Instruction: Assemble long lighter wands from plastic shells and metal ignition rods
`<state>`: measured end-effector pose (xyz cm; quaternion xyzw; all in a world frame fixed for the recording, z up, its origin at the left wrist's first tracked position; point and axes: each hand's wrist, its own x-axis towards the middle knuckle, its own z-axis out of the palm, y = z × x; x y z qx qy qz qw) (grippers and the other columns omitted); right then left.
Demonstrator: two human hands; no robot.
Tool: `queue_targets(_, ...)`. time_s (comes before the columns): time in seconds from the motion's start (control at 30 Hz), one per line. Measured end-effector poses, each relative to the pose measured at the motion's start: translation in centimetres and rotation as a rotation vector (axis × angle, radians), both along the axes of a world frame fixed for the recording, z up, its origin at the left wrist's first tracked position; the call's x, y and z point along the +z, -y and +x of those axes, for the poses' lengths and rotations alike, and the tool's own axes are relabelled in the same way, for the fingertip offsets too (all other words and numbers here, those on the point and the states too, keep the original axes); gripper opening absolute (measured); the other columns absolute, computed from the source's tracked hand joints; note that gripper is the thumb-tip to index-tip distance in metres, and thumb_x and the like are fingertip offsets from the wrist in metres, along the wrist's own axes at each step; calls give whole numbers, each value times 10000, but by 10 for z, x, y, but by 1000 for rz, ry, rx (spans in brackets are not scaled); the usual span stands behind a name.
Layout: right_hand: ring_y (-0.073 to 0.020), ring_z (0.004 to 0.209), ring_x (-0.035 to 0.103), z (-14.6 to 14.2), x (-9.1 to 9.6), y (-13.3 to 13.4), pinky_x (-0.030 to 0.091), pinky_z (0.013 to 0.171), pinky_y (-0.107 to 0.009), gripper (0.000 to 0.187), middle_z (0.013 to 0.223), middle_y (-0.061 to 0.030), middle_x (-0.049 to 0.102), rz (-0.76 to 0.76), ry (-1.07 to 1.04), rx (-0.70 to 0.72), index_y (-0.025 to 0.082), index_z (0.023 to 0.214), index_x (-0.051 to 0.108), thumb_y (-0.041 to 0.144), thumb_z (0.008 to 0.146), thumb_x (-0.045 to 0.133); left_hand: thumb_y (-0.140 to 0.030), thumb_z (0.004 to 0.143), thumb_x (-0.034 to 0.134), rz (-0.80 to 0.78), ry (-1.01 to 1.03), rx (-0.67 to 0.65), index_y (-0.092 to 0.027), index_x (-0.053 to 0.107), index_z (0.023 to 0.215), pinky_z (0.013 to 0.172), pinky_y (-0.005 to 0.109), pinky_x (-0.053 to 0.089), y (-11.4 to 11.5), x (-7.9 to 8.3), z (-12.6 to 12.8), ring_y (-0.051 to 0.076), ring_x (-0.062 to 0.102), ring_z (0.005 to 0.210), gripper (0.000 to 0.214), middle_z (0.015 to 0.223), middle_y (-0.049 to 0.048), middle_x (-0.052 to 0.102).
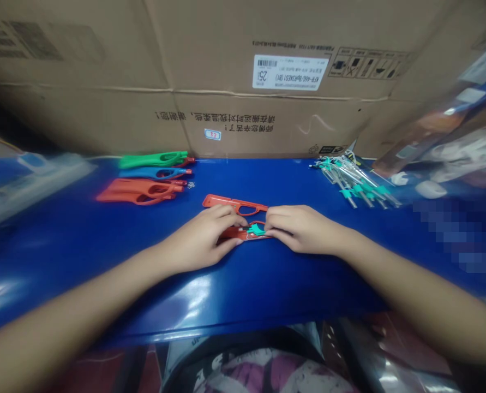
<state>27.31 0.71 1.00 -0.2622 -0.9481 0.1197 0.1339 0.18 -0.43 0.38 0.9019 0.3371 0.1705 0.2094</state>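
Observation:
Both hands meet over an orange lighter shell half (231, 233) lying on the blue table in front of me. A small green trigger piece (256, 229) sits in it, with a dark part beside it. My left hand (210, 232) grips the shell's left part between thumb and fingers. At the other end, my right hand (294, 226) is closed, thumb and fingers pinching the narrow tip, which they partly hide. Just behind lies a second orange shell half (226, 202) with an oval opening, apart from the first.
Stacked green shells (155, 159), blue shells (153, 173) and orange shells (138, 191) lie at the left beside small screws (191, 185). Metal tubes with green pieces (355, 183) are heaped at the right. A cardboard wall (124, 117) stands behind the blue table (243, 295).

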Motion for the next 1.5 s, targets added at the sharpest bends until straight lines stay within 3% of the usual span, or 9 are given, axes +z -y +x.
queue_targets(0.63,-169,808,594,-2,2,2,430,704,-265,289,891,-62,673,107,13,60,189,897,637,243,1058,402,-272,977,569,-25,4,-11,-193,650,1185,934,409,513,0,0,0,246,614,1025,237,1082,82,634)
queue_targets(0.93,-175,825,598,-2,0,3,422,704,-284,253,916,-71,699,273,82,91,164,912,657,152,1023,430,-257,973,577,-28,31,-16,-172,657,1184,925,389,507,0,-2,0,239,611,1018,241,1069,80,620)
queue_targets(1.13,-157,793,598,-2,-3,1,434,696,-260,276,881,-57,681,174,36,64,162,918,669,215,1050,432,-251,974,584,-31,31,-19,-181,660,1191,928,384,505,0,-2,0,233,608,1016,240,1077,81,620)
queue_targets(1.5,-162,813,613,-1,0,0,446,711,-263,264,892,-59,685,123,-28,74,172,902,663,232,1046,450,-238,968,595,-10,12,-16,-184,664,1193,927,399,508,0,-2,0,243,609,1030,241,1077,83,630)
